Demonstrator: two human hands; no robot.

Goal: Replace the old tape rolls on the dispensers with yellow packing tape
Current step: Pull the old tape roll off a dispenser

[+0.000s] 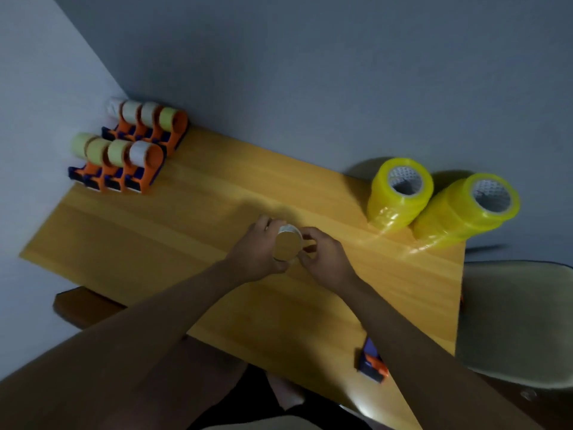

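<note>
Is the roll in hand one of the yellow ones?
No, both hands grip a pale, nearly spent roll; the two yellow tape stacks sit untouched at the table's far right.

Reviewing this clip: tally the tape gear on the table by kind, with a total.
Orange dispensers standing in two rows at the far left corner: 8
Wrapped stacks of yellow packing tape: 2
Near-empty roll held in the grip of the left hand and right hand, roll at: 1
Dispenser lying at the near table edge: 1
Total: 12
</note>
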